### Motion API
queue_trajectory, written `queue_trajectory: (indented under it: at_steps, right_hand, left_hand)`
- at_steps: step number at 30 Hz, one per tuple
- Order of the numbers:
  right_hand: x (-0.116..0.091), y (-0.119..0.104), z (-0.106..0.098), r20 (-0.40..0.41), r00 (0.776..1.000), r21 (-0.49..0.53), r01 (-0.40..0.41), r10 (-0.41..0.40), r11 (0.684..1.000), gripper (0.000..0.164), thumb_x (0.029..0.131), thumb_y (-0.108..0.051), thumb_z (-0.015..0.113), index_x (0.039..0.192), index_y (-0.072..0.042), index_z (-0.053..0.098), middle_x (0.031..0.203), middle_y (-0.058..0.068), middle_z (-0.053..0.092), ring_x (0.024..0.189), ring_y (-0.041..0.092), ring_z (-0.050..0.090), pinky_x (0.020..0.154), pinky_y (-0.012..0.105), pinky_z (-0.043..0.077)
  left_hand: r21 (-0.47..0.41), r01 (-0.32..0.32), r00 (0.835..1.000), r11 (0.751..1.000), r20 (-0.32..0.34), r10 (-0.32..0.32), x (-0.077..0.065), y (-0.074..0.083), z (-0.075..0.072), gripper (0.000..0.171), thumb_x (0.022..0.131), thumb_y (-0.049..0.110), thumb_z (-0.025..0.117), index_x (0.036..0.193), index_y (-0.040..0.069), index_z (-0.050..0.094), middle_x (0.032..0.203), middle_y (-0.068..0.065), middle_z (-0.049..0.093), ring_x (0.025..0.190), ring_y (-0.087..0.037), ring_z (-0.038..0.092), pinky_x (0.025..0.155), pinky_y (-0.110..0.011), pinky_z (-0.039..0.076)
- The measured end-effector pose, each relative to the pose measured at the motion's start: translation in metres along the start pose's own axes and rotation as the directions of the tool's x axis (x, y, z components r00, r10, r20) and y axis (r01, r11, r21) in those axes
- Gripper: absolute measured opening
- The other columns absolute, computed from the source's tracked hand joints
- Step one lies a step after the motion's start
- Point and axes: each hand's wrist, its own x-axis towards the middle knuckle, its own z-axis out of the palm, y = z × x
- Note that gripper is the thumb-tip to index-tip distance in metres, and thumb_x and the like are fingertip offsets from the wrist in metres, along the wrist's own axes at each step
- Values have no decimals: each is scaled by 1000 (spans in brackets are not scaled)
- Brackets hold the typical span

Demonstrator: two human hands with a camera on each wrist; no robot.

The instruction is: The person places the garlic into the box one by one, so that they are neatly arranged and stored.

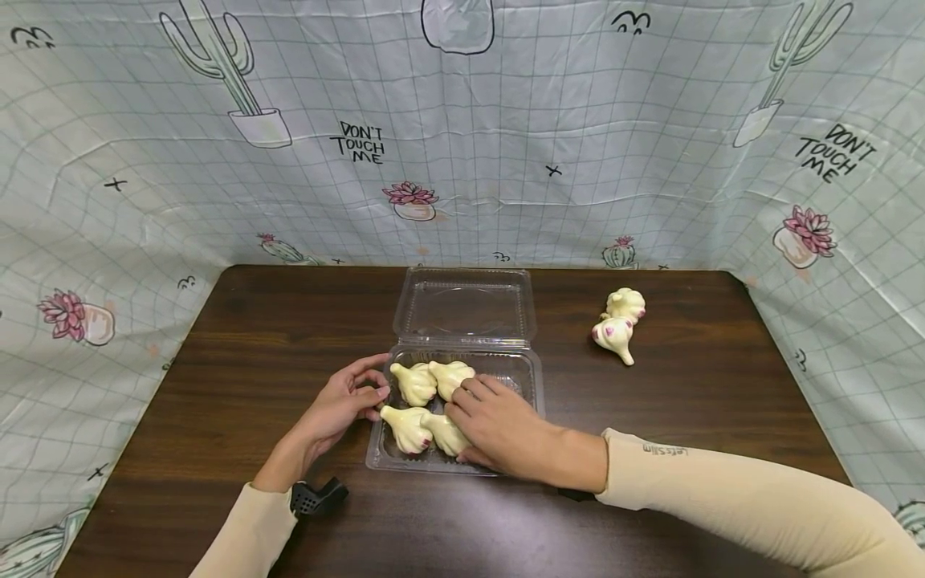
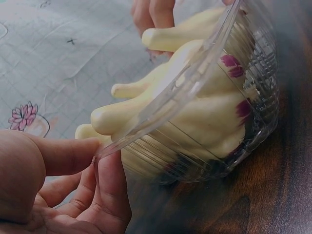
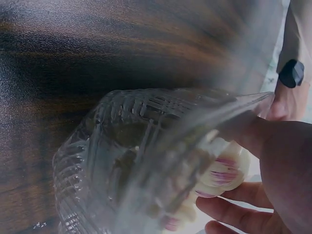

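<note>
A clear plastic clamshell box stands on the table with its lid folded back, and several pale garlic bulbs lie in its left and middle part. My left hand pinches the box's left rim between thumb and fingers, plain in the left wrist view at the rim. Over the box's right side, my right hand holds the front right garlic bulb, its neck pointing left. In the right wrist view my thumb and fingers surround a purple-marked garlic bulb; the hand hides part of it.
The open lid lies flat behind the box. Two more garlic bulbs, one behind and one in front, touch each other on the dark wooden table at the back right. A printed curtain surrounds the table's back and sides.
</note>
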Motion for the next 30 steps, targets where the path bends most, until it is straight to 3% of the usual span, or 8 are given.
queue_trajectory:
  at_steps: [30]
  right_hand:
    - [-4, -2, 4, -69, 997, -104, -37, 30, 994, 57, 85, -62, 77, 113, -14, 66, 103, -1, 68, 108, 23, 61, 104, 36, 47]
  left_hand:
    - [7, 6, 1000, 1000, -13, -6, 0, -3, 1, 61, 107, 2, 58, 162, -4, 32, 110, -5, 54, 83, -10, 59, 69, -21, 56]
